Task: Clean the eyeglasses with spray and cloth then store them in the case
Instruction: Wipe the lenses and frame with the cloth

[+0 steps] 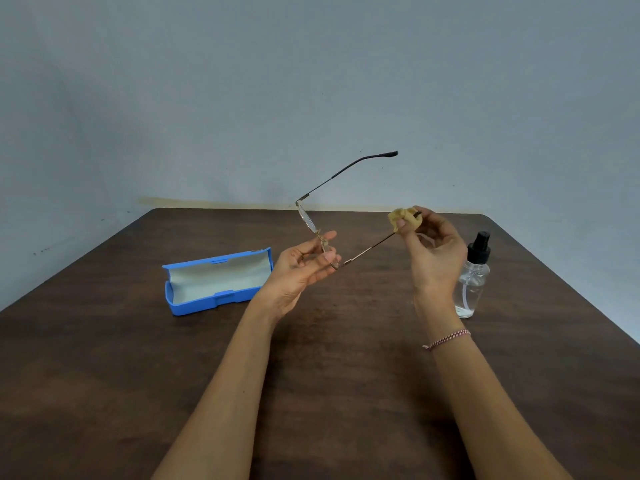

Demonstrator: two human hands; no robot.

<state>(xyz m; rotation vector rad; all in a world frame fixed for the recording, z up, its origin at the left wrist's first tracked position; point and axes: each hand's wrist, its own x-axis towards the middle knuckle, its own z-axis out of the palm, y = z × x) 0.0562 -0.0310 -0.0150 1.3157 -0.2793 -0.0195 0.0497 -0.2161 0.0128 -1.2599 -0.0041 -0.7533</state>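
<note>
Thin metal eyeglasses (308, 220) with both temples unfolded are held in the air above the table. My left hand (304, 268) pinches the frame at the front, by the lenses. My right hand (433, 254) pinches a small yellow cloth (403, 218) wrapped round the tip end of the nearer temple. The other temple points up and to the right. A blue glasses case (218, 282) lies open on the table to the left, its pale lining showing. A clear spray bottle (474, 278) with a black nozzle stands upright just right of my right hand.
The dark brown wooden table (329, 358) runs back to a pale grey wall (311, 81). Its right edge slants down behind the spray bottle. A bead bracelet (446, 339) sits on my right wrist.
</note>
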